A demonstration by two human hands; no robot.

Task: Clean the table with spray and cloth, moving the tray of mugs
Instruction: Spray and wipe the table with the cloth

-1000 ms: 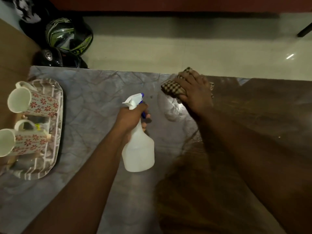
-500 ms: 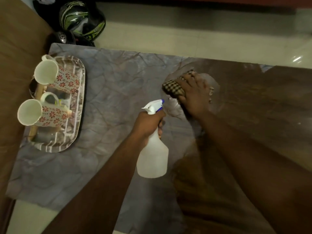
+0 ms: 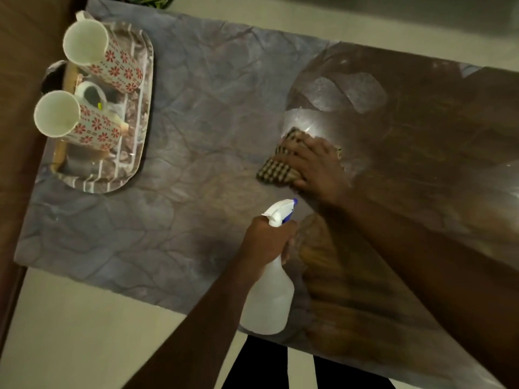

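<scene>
Pressing cloth [image 3: 276, 167] mid-table [image 3: 196, 122], tray [image 3: 140, 153] at left edge.

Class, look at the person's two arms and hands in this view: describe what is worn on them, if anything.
Both forearms are bare as far as the frame shows: no sleeves visible. The left hand and right hand wear no gloves. No watch, bracelet or ring is visible, though the dim lighting could hide small items.

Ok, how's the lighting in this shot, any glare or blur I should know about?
Head view: dim and warm overall; a bright glare patch sits on the wet table just beyond the checked cloth under the right hand. The arms throw dark shadows across the table's right side. Wide-angle distortion leans the two mugs outward. Edges look slightly soft, including the spray bottle in the left hand.
</scene>
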